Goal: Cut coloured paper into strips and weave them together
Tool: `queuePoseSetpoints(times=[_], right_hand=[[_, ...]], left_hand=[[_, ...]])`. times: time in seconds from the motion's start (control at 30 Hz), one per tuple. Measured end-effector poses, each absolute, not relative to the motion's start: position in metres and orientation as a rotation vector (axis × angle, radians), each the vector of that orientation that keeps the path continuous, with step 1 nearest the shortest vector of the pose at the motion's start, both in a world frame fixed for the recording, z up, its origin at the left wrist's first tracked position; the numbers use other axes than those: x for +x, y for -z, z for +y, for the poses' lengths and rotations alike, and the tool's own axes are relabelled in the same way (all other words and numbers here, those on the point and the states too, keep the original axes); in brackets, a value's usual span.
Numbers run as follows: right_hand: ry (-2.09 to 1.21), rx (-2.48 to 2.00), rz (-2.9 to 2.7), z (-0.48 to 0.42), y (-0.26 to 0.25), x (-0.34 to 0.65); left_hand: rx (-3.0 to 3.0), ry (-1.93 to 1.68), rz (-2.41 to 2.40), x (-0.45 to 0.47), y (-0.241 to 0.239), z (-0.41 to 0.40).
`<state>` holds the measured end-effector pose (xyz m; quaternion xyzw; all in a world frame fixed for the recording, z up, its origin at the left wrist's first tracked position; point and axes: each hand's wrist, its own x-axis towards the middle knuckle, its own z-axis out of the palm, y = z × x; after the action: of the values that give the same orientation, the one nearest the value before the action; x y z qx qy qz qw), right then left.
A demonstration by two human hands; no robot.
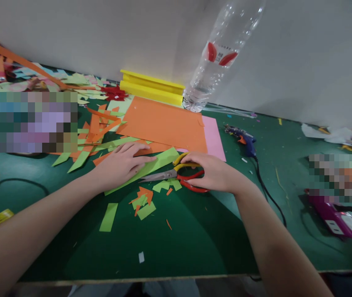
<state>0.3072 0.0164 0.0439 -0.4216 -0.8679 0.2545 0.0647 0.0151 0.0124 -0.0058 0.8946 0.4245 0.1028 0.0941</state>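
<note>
My left hand (126, 161) lies with its fingers stretched out on a light green paper strip (166, 157), close to orange paper. My right hand (214, 170) is closed round the handles of a pair of scissors (163, 175) with one yellow and one red grip. Their blades lie close together and point left, just below the green strip. Small green and orange paper scraps (145, 198) are scattered under the blades. Beyond both hands an orange paper sheet (169, 123) rests partly over a pink sheet (214, 136).
A clear plastic bottle (206, 78) and folded yellow card (152, 88) stand by the wall. Woven orange and green strips (92, 132) lie left. To the right are a blue glue gun (245, 139) with its cord and a purple device (333, 214). The green table's edge (163, 279) runs nearest me.
</note>
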Motion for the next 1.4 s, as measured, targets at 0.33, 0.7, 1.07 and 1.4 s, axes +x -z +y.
queuePoseSetpoints(times=[0.33,0.7,1.07,1.4], right_hand=[[-0.731,-1.334,-2.615,0.018,-0.047,0.314],[-0.657,-1.297,-2.629,0.018,-0.043,0.311],[-0.731,-1.189,-2.618,0.016,-0.044,0.311],[-0.629,-1.223,-2.567,0.019,-0.051,0.316]], left_hand=[[2.668,-0.303,1.260,0.015,0.005,0.012],[2.683,-0.319,1.253,0.014,0.008,0.013],[2.670,-0.321,1.246,0.015,0.006,0.012],[2.685,-0.294,1.258,0.015,0.006,0.012]])
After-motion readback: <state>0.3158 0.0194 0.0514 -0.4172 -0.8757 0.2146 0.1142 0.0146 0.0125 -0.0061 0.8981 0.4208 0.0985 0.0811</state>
